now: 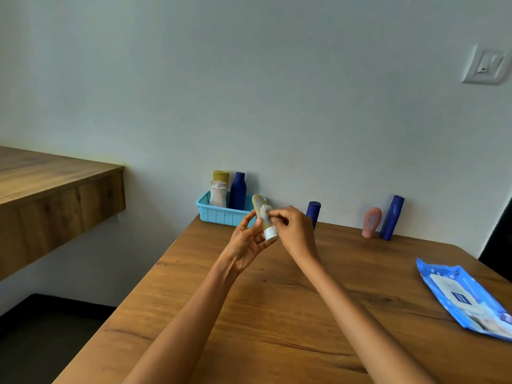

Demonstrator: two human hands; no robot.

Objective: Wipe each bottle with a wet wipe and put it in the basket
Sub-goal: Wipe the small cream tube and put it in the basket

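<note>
My left hand [248, 241] grips a yellow tube bottle [260, 206] with a white cap [270, 234], held cap-down above the table. My right hand [291, 228] pinches a small white wet wipe [265, 210] against the tube's side. Behind my hands, the light blue basket [219, 213] stands at the table's far left corner by the wall. It holds a beige bottle with a mustard cap [219, 189] and a dark blue bottle [238, 191]. Along the wall stand a short blue bottle [313, 212], a pink bottle [371, 221] and a tall blue bottle [392, 217].
A blue wet wipe pack [465, 296] lies flat near the right edge of the wooden table [277, 314]. A wooden shelf [55, 184] juts from the wall at the left, with dark floor below. A wall switch [486, 65] sits high at the right.
</note>
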